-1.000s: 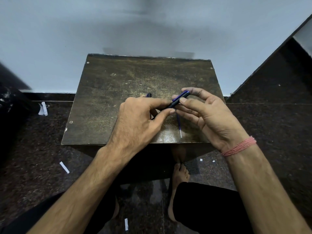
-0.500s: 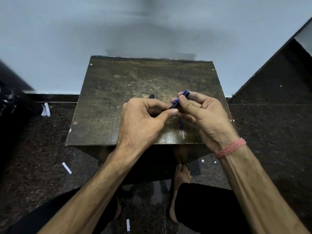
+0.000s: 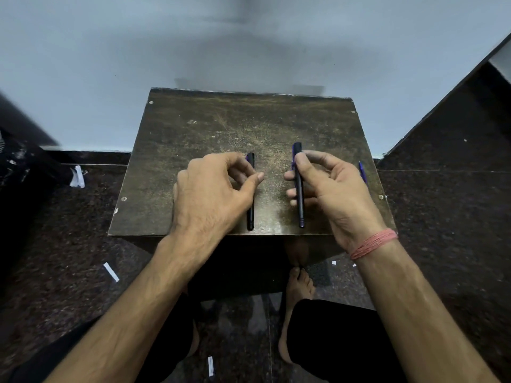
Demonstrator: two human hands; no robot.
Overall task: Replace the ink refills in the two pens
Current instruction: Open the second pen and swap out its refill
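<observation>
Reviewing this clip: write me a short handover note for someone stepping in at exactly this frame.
Left hand: fingers curled beside the left pen, which lies on the small table; grip unclear.
Right hand: fingers around the right pen, at or just above the tabletop.
A thin blue refill lies near the table's right edge.
Done: both pens look assembled; which refill is inside cannot be seen.
Left: release the pens and confirm both refills were swapped.
</observation>
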